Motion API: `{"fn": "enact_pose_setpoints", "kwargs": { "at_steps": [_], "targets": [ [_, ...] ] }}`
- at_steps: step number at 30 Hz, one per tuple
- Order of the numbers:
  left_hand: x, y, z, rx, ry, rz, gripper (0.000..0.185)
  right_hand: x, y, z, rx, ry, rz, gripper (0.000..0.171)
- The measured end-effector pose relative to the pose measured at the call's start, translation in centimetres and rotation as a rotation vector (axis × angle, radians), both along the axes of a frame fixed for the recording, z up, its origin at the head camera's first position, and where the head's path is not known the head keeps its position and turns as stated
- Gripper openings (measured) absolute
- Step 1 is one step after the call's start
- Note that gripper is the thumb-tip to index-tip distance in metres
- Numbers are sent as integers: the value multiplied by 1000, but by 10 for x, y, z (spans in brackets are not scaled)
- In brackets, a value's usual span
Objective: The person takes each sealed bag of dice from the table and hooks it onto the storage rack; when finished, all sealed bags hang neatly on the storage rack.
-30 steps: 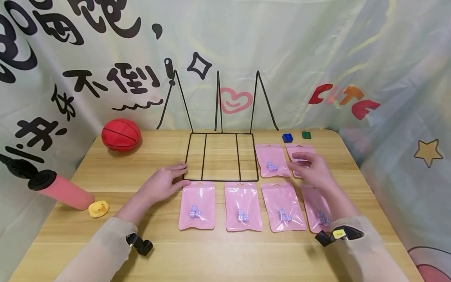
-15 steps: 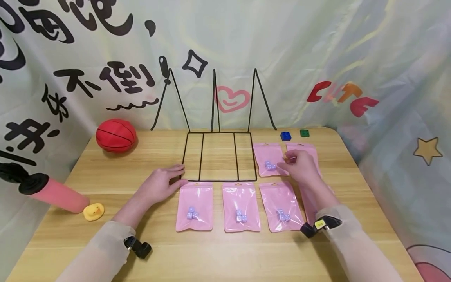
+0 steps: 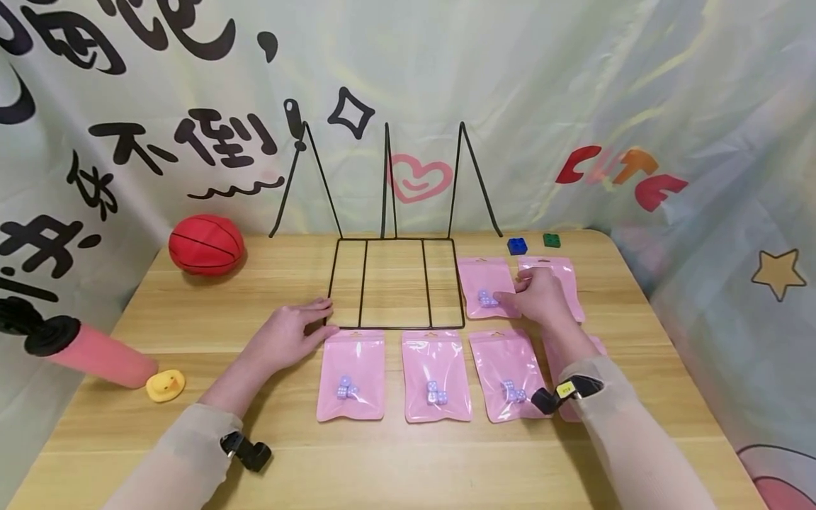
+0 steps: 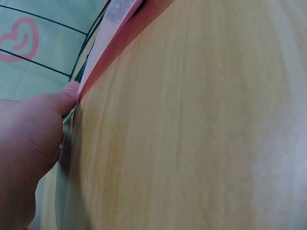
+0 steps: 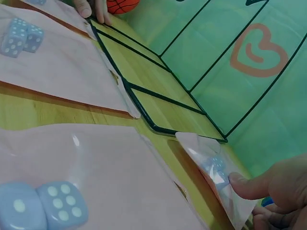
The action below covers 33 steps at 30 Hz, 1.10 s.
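Seen from the head camera, the right hand (image 3: pixel 538 301) has shifted leftward since a second ago, off the far-right pouch (image 3: pixel 559 283) and onto the lower right corner of the neighbouring pink pouch (image 3: pixel 483 285), where its fingertips now pinch the edge beside the dice; the left hand (image 3: pixel 295 333) stays where it was, fingers straight and flat on the bench (image 3: pixel 255 453), touching the front left corner of the black wire rack (image 3: pixel 395 283). The gripped pouch lies flat in the back row just right of the rack, its long axis running away from the person, hang-hole end pointing toward the backdrop and the small pale-blue dice (image 3: pixel 487 299) settled at the near end. It is glossy pink, rectangular, with a see-through face. Three more pouches sit in a front row, a fourth partly hidden under the right forearm. A red ball (image 3: pixel 205 244), a pink pump (image 3: pixel 95 352), a yellow duck (image 3: pixel 165 386), a blue block (image 3: pixel 518 246) and a green block (image 3: pixel 552 240) lie around the edges. From the left wrist, the left hand (image 4: pixel 33 143) rests at the rack's wire, its thumb tip against the corner of a pink pouch (image 4: pixel 115 28). From the right wrist, the right hand (image 5: pixel 273 191) lifts the corner of the pouch (image 5: pixel 211 177) slightly off the bench, a finger pressed on its clear face over the blurred dice (image 5: pixel 216 167).
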State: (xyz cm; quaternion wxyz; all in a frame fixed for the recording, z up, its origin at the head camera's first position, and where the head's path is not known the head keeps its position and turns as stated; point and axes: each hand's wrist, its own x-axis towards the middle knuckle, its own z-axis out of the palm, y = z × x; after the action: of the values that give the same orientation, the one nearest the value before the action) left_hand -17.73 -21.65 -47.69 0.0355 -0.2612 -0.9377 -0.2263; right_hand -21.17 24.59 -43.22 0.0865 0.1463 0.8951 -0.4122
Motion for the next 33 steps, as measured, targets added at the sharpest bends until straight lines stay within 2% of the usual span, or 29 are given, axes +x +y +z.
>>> {"fn": "enact_pose_setpoints", "kwargs": {
  "at_steps": [3, 8, 17, 22, 29, 33],
  "targets": [
    [0, 0, 1, 4, 6, -5, 49, -2, 0, -1, -46, -18, -36, 66],
    [2, 0, 2, 10, 7, -3, 49, -4, 0, -3, -131, -39, -53, 50],
    [2, 0, -1, 36, 3, 16, 48, -2, 2, 4, -116, -24, 7, 31],
    [2, 0, -4, 62, -3, 35, 48, 2, 2, 10, -139, -26, 21, 30],
    [2, -1, -6, 103, -5, 39, 49, 13, 5, 20, -97, 55, 110, 25],
    [1, -2, -8, 98, -29, 63, 49, 19, 7, 26, -113, 99, 151, 22]
  ]
}}
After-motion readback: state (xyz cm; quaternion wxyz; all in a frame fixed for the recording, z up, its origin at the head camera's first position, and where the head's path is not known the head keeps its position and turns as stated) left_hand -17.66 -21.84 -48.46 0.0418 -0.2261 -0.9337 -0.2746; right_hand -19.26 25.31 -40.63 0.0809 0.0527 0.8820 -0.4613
